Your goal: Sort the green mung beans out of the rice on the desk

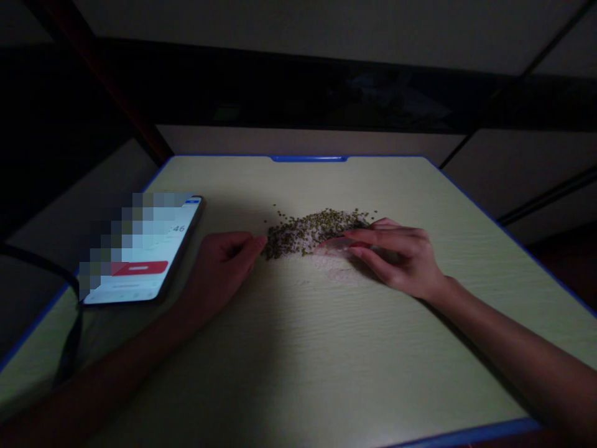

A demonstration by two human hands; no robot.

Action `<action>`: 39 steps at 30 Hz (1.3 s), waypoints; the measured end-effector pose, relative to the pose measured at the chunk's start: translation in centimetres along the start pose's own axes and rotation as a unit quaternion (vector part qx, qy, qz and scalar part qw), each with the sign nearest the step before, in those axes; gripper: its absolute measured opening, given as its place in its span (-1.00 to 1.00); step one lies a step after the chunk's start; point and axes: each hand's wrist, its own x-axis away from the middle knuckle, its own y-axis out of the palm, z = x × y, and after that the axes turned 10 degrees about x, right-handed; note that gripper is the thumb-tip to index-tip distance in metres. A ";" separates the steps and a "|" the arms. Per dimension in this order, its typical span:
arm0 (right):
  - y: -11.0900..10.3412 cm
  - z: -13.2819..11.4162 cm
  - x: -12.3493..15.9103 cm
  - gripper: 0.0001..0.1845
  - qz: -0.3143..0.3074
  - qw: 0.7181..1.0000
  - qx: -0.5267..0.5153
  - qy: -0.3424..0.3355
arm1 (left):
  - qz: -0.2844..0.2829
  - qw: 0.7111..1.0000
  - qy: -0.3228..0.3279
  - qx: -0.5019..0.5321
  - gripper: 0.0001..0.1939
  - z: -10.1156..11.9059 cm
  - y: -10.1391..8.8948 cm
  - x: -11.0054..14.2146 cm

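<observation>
A low pile of small green and dark beans or seeds (317, 227) lies on the table, mixed with pale pinkish fine grains (342, 267) along its near side. My right hand (401, 255) is closed in a pinch at the pile's right end. Between its thumb and fingers is a thin see-through piece (332, 246), low over the grains; its exact kind is unclear. My left hand (228, 261) rests at the left end with fingers curled and thumb tip against the index finger, right beside the dark seeds. Whatever it may pinch is hidden.
The pale wood-look table (289, 373) has a blue edge. On its left side lies a phone (144, 274) with a lit screen, partly blurred out. A dark cable (72, 330) hangs over the left edge. Cabinet fronts (308, 140) stand close behind the table.
</observation>
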 end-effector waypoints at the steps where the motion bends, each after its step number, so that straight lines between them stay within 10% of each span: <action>1: 0.0 0.0 0.0 -0.70 0.001 1.000 -0.001 -0.002 | 0.001 1.000 -0.001 -0.001 -0.62 0.0 0.0 0.0; 39: 0.0 -0.2 -0.1 -0.75 0.000 0.999 0.016 0.037 | 0.000 1.000 -0.006 -0.010 -0.62 0.0 0.0 0.1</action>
